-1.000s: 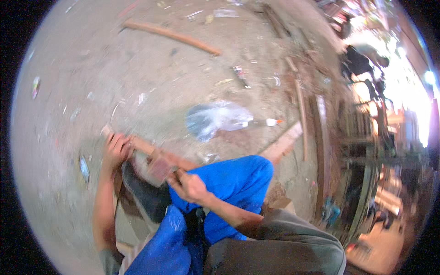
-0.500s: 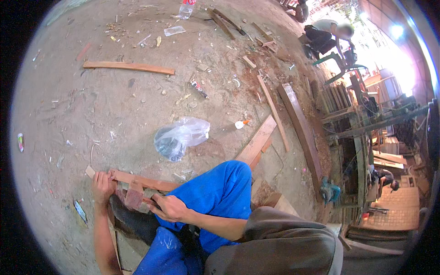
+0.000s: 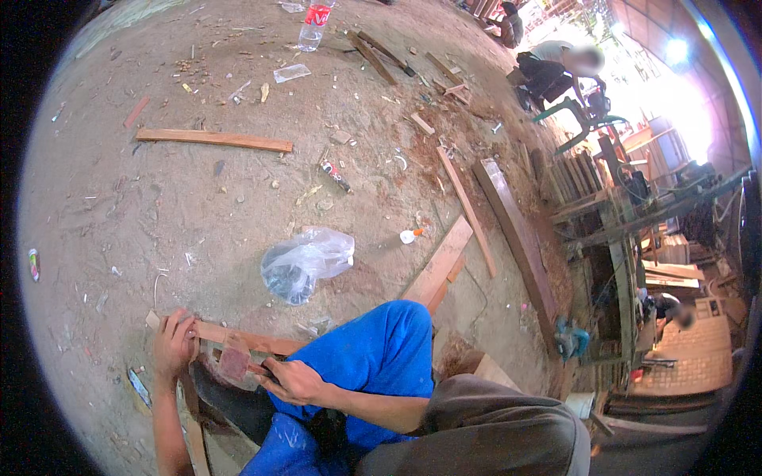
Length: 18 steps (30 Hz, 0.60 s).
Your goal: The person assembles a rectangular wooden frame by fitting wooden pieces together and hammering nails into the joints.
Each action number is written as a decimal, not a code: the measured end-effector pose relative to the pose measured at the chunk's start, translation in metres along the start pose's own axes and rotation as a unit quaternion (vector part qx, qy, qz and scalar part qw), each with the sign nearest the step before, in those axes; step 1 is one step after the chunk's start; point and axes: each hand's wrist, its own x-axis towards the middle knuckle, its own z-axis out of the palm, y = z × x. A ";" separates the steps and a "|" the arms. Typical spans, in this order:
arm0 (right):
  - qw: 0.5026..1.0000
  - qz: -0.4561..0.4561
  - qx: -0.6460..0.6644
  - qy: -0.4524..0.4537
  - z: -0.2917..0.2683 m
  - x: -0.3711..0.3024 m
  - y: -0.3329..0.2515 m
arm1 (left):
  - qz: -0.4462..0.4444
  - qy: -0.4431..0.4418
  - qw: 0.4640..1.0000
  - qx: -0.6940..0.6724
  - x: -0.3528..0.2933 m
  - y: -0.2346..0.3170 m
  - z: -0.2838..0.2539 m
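Observation:
At the lower left, my left hand is closed round the end of a long, light-brown wooden strip. The strip runs right until my blue-trousered knee hides it. My right hand grips the short handle of a tool with a reddish, block-like head, much like a wooden mallet. That head is beside the strip, a little right of my left hand; whether they touch I cannot tell. A dark shape, perhaps my foot, lies beneath the tool, near another narrow board.
Past my knee lie a clear plastic bag, a small white glue bottle and several boards, including a thick dark beam. Farther off are a loose batten and a plastic bottle. A teal power tool sits right; people work beyond.
The view has shifted slightly, so the ground things sit lower in it. My left hand's fingers have moved on the strip's end. My right hand keeps its grip, and the tool has barely moved.

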 end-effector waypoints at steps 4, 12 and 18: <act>0.999 0.029 0.000 -0.037 0.003 0.005 0.003 | 0.075 -0.001 0.996 0.047 -0.009 -0.011 0.013; 0.999 0.015 0.012 -0.033 0.005 0.006 0.007 | 0.058 0.034 0.998 -0.003 -0.002 -0.009 0.016; 1.000 0.007 0.002 -0.016 -0.001 0.008 -0.005 | 0.073 0.028 0.997 -0.003 0.001 -0.010 0.012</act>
